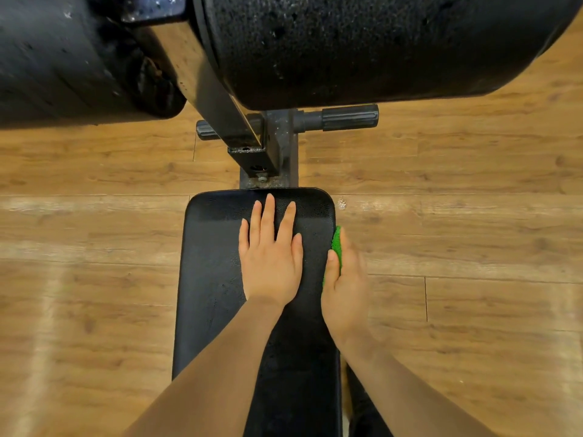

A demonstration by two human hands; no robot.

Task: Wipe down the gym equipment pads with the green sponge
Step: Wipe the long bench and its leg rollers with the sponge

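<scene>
A long black bench pad (pixel 211 279) runs from the bottom of the view up to the middle, its surface wet with droplets. My left hand (pixel 269 257) lies flat on the pad's far end, fingers straight and spread. My right hand (pixel 345 279) grips the green sponge (pixel 337 244) against the pad's right side edge, thumb on top of the pad. Most of the sponge is hidden under my fingers. Two large black foam roller pads (pixel 362 48) hang close overhead, one on the right, one on the left (pixel 63 58).
A black metal frame post (pixel 268 146) with a ribbed side handle (pixel 350 117) stands just beyond the bench pad. Wooden plank floor (pixel 473 216) lies on both sides. A dark shape, perhaps a shoe (pixel 362 405), sits at the pad's lower right.
</scene>
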